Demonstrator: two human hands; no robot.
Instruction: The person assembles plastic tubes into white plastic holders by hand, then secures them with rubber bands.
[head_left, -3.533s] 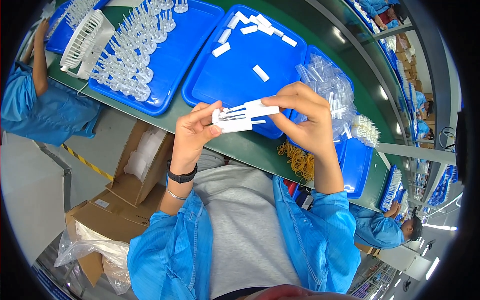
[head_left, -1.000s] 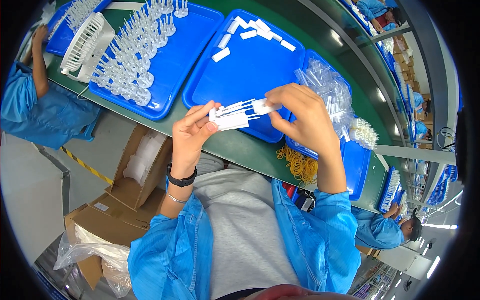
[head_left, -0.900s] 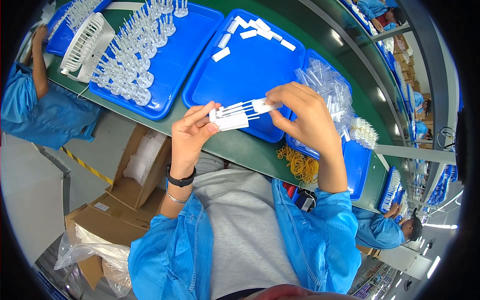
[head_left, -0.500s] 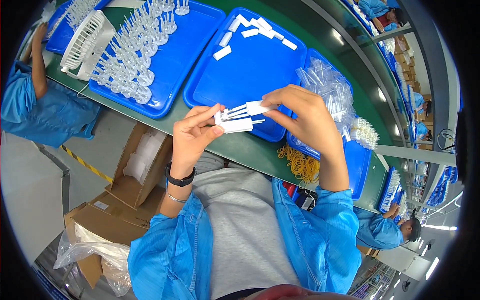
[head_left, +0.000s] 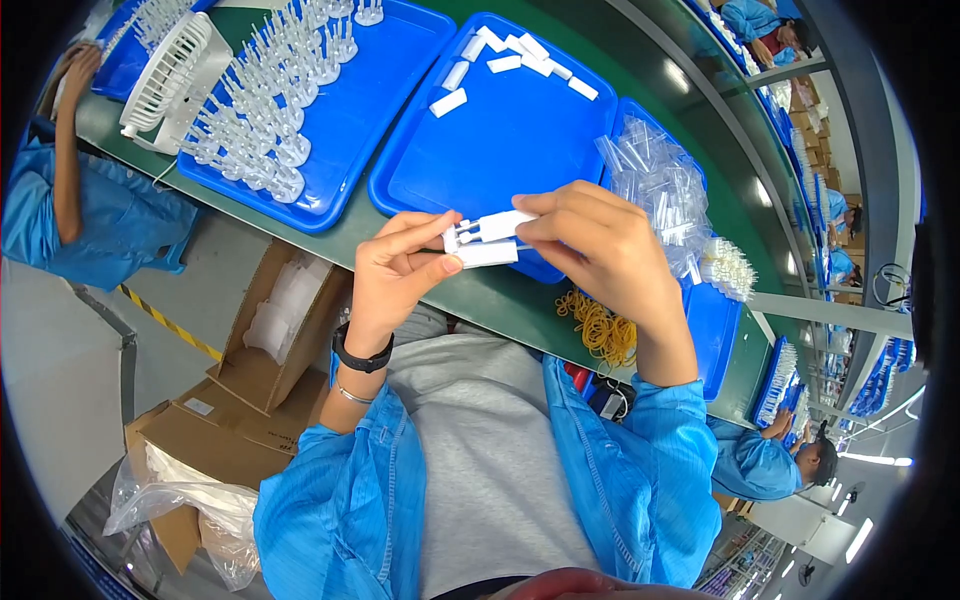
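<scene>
Between thumb and fingers, my left hand [head_left: 390, 270] grips a small white pronged base [head_left: 451, 240], held sideways with its prongs pointing right. One white rectangular sleeve [head_left: 490, 254] sits over its lower prongs. My right hand [head_left: 600, 235] pinches a second white sleeve [head_left: 505, 224] by its right end. That sleeve covers much of the upper prongs, and short lengths of them show between it and the base. Both hands are over the near edge of a blue tray [head_left: 480, 160], where several loose white sleeves [head_left: 534, 47] lie at the far side.
Another blue tray [head_left: 375, 90] on the left carries several upright pronged bases [head_left: 270, 130], beside a white slatted appliance [head_left: 165, 75]. On the right are clear plastic tubes [head_left: 650, 180], a white bundle [head_left: 727, 268] and yellow rubber bands [head_left: 603, 330]. A co-worker [head_left: 90, 215] sits left; a cardboard box [head_left: 245, 350] stands below.
The sleeve in my right hand has slid left along the upper prongs, leaving less of them bare. My left hand and the base have shifted slightly right.
</scene>
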